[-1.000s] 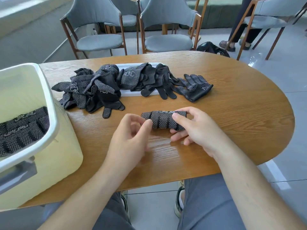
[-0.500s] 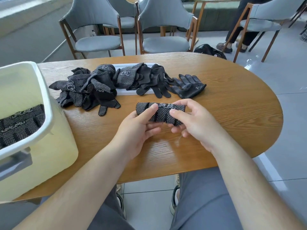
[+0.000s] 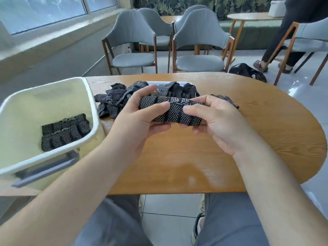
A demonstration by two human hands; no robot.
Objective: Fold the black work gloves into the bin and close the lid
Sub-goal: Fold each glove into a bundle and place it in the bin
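I hold a folded pair of black dotted work gloves above the wooden table. My left hand grips its left end, thumb on top. My right hand grips its right end. A pale yellow bin stands open at the left, with two folded glove bundles lying inside. A heap of loose black gloves lies behind my hands, partly on a white lid that is mostly hidden.
The bin has a grey handle on its near side. Grey chairs stand beyond the table. A black bag lies on the floor. A person's legs are at the far right.
Both hands have lifted the folded glove bundle off the table and toward me. My head has tipped up, so the bin's inside and the room behind show more.
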